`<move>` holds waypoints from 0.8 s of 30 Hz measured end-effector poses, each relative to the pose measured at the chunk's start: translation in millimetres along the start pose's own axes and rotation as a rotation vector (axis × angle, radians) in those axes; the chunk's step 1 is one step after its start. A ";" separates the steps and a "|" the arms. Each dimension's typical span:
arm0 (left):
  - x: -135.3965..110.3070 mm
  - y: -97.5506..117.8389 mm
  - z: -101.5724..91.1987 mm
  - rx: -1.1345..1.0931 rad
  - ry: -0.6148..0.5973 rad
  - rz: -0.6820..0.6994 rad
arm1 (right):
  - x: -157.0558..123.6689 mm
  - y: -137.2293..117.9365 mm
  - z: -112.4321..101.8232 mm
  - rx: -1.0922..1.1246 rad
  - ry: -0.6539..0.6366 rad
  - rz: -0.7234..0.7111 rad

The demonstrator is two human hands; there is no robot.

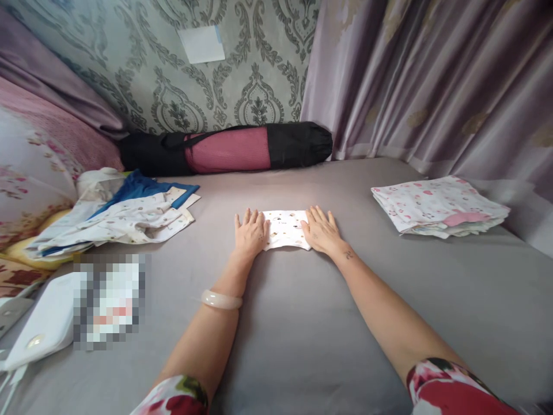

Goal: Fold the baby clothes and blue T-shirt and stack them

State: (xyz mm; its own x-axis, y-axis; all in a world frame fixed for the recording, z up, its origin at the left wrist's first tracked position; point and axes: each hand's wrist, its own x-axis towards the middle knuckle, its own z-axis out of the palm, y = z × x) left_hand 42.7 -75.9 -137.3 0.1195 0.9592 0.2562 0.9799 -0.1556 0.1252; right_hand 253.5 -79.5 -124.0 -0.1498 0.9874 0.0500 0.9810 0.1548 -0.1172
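Observation:
A small white printed cloth [286, 229] lies flat on the grey bed sheet [276, 300], its near edge curving inward. My left hand [251, 232] rests palm down over the cloth's left end, fingers stretched forward. Over the right end lies my right hand [322, 230], also flat with its fingers spread. Part of each end of the cloth is hidden under the hands. Whether it is one layer or several folded ones, I cannot tell.
On the right sits a stack of folded printed cloths [440, 204]. To the left lie a loose pile of white and blue clothes [142, 213], a white power bank [47, 317] with cables and a blurred item [114, 305]. A black and pink rolled bag [228, 150] lies along the wall.

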 end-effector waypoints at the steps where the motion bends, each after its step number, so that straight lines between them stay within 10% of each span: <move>1: 0.2 -0.6 0.7 -0.001 -0.037 -0.007 | -0.2 -0.2 1.1 -0.002 -0.006 0.003; 20: 3.3 -12.3 -3.0 -0.055 0.080 -0.135 | 3.8 11.2 0.0 0.024 0.052 0.092; 24: 4.3 -19.1 2.0 -0.072 -0.047 -0.123 | 4.9 14.7 3.9 0.036 -0.007 0.110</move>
State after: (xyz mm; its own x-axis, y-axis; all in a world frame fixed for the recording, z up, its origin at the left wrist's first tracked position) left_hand 24.8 -68.4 -140.6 0.0088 0.9819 0.1894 0.9738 -0.0514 0.2217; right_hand 266.8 -72.3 -129.3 -0.0428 0.9987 0.0280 0.9864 0.0466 -0.1574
